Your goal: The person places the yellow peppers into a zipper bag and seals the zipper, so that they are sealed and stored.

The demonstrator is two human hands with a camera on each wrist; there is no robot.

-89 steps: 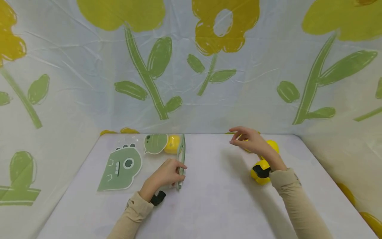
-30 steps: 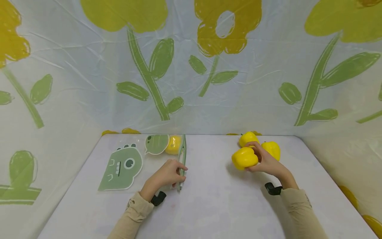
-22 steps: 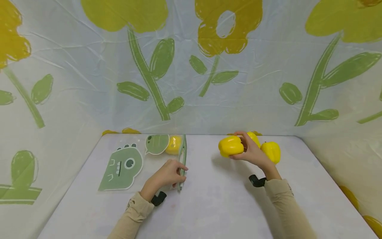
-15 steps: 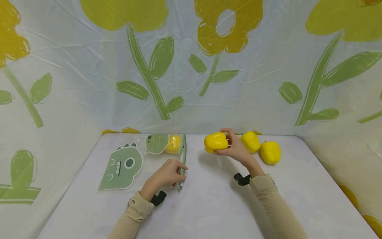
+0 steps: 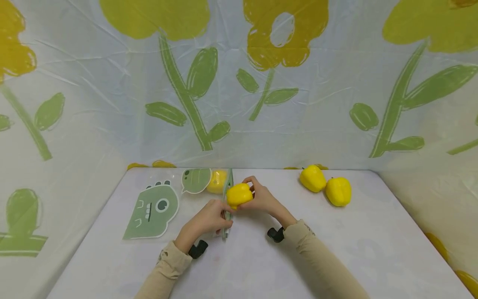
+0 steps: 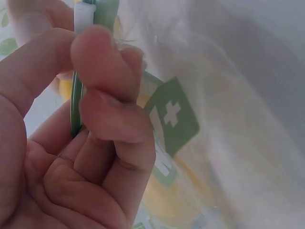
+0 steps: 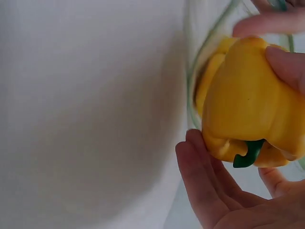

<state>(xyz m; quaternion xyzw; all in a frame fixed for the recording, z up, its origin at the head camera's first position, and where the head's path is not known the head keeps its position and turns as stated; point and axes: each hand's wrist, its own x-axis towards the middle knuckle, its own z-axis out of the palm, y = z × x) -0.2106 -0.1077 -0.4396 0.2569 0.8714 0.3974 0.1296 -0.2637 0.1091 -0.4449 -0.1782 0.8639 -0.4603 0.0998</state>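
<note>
A clear zip bag (image 5: 153, 211) printed with a green dinosaur lies flat on the left, its mouth facing right. My left hand (image 5: 206, 218) pinches the mouth's green edge; in the left wrist view a white zip slider (image 6: 84, 18) shows by the fingers. Inside the bag, near the mouth, is a yellow bell pepper (image 5: 215, 181). My right hand (image 5: 264, 200) grips another yellow bell pepper (image 5: 239, 195) right at the opening. The right wrist view shows this pepper's green stem (image 7: 249, 153) toward the palm, with the bag's rim behind it.
Two more yellow bell peppers, one farther back (image 5: 313, 178) and one nearer (image 5: 338, 191), sit at the table's back right. A white cloth with printed flowers (image 5: 285, 31) hangs behind and at both sides of the pale table (image 5: 242, 265).
My right hand reached in among the peppers, took hold of one and carried it left to the bag's mouth. The left hand has stayed on the bag's edge throughout.
</note>
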